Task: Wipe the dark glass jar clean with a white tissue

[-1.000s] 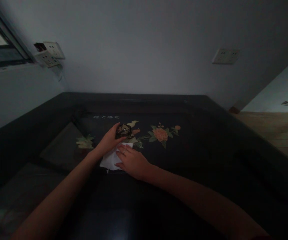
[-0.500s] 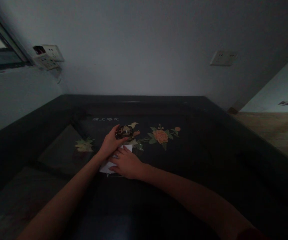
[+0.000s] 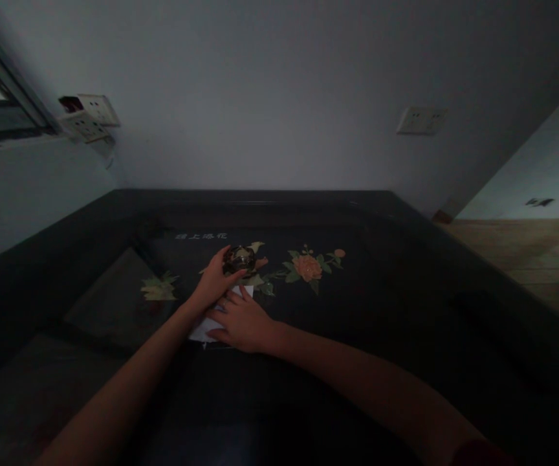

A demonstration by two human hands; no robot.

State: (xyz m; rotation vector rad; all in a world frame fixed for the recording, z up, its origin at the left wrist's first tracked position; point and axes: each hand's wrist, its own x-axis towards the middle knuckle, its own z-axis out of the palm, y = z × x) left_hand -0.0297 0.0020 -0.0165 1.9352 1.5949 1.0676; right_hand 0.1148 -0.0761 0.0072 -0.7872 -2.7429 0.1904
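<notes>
we are leaning over a dark glossy table [image 3: 376,349], and both of our hands are at work left of its middle. our left hand [image 3: 214,279] is curved around a dark round glass piece [image 3: 239,260], with the thumb along the near side and the fingers on the left and far side, so the grip is closed about it. the glass piece sits over the printed decoration of the tabletop; we cannot tell whether its base is touching the surface or just above it.

our right hand [image 3: 244,323] lies flat on a white paper [image 3: 200,332], its fingers stretched forward and the thumb apart from them, so that grip is wide and folded around nothing. the paper is just on the near side of the glass piece, partly hidden under the hand, with one corner showing beyond the fingertips and a ragged edge toward us. the right fingers reach close to the left wrist; we cannot tell whether they touch it.

to the right of the glass piece we see a printed orange flower [image 3: 307,266] with green leaves, and to the left a pale yellow-green motif [image 3: 160,287]. white characters [image 3: 200,237] run beyond the left hand. behind the table stands a pale wall [image 3: 260,103] bearing a double socket [image 3: 422,121] on the right. a dark red sleeve [image 3: 481,453] shows on our right arm.
</notes>
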